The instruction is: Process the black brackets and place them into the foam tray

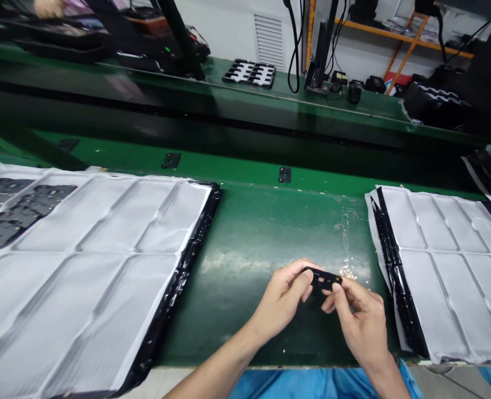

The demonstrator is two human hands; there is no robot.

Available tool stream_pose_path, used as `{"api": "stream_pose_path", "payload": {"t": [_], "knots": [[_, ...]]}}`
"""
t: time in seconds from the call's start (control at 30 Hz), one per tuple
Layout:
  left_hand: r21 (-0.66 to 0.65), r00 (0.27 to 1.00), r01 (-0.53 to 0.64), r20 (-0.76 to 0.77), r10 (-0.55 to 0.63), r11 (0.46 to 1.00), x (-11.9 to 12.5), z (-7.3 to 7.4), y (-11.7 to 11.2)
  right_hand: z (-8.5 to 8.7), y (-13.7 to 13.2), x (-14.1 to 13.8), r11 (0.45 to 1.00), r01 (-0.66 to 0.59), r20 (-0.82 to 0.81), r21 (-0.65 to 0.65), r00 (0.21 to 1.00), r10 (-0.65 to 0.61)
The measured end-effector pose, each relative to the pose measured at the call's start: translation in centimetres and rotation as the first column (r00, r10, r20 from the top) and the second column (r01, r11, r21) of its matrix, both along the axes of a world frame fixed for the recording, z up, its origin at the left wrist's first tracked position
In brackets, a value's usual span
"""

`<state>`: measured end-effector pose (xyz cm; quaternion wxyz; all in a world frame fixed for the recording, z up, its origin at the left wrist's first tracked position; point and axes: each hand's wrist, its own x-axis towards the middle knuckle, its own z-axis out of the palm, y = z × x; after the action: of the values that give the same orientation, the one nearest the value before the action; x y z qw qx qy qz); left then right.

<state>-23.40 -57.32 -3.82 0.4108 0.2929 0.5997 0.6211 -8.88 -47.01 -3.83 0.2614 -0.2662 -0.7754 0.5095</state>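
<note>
Left hand point(285, 299): pinching black perforated plate point(326, 275) by left end.
Right hand point(361, 316): pinching right end; I judge, for steadiness.

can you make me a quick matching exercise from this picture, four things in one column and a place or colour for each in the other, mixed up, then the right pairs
Column one
1. black part with openings
2. wall vent
3. shelf frame
4. workbench top

Column two
A. orange
B. green
C. held in the fingers of the left hand and right hand
D. in the white wall

Right pairs
1-C, 2-D, 3-A, 4-B
</note>
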Motion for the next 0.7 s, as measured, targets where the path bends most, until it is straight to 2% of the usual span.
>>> {"api": "stream_pose_path", "payload": {"t": [0.3,0.43,0.6,0.7], "knots": [[-0.004,0.998,-0.055,-0.018,0.055,0.998,0.5,-0.8,0.4,-0.1,0.0,-0.1,1.000,-0.007,-0.021,0.020,1.000,0.007],[-0.003,0.999,-0.044,-0.019,0.044,0.999,0.5,-1.3,0.5,-0.4,0.0,0.0,1.000,-0.004,-0.035,0.015,0.999,0.004],[-0.069,0.992,0.097,-0.075,-0.102,0.993,0.3,-1.4,-0.1,-1.0,0.6,0.5,0.998,0.031,-0.002,-0.056,1.000,-0.031],[-0.230,0.917,0.168,-0.321,-0.238,0.958,-0.3,-1.3,-0.7,-1.3,1.1,0.8,0.991,0.064,0.011,-0.119,0.998,-0.063]]}}
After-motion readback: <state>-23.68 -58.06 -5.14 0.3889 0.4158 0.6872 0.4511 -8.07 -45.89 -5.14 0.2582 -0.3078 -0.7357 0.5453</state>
